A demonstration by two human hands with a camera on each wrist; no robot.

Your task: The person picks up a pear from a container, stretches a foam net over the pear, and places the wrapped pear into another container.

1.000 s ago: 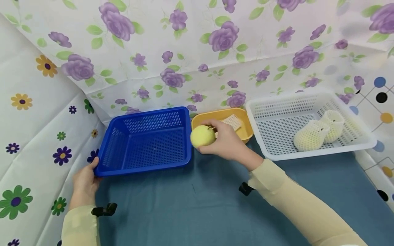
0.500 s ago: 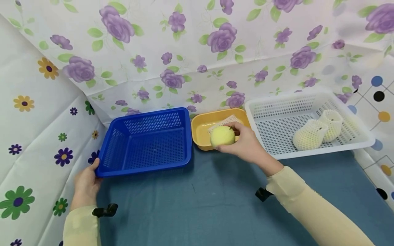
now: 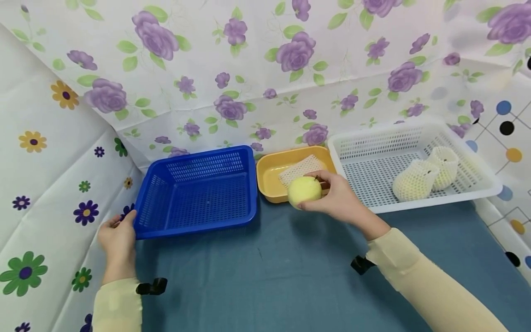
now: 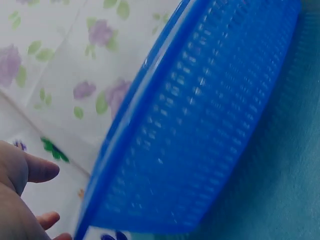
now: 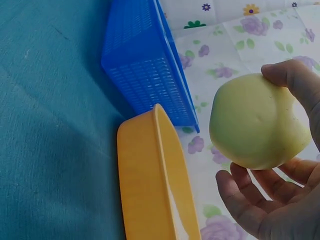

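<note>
My right hand (image 3: 338,198) holds a round, pale yellow-green pear (image 3: 304,192), thumb on one side and fingers on the other. The pear hangs in front of the small orange-yellow tray (image 3: 271,193), above the table. In the right wrist view the same pear (image 5: 257,122) shows its smooth side towards the camera. My left hand (image 3: 118,242) is at the near left corner of the blue basket (image 3: 195,229). The left wrist view has a gap between the spread fingers (image 4: 42,170) and the basket's rim (image 4: 127,117). White foam netting (image 3: 302,169) lies in the tray.
To the right stands a white basket (image 3: 427,203) with two net-wrapped fruits (image 3: 415,180) in it. The baskets and tray line up along the flowered wall covering (image 3: 232,55). A blue-green cloth (image 3: 265,286) covers the table before them.
My right hand has carried the pear rightward, from beside the blue basket to the front of the tray. My left hand has loosened from the basket's corner.
</note>
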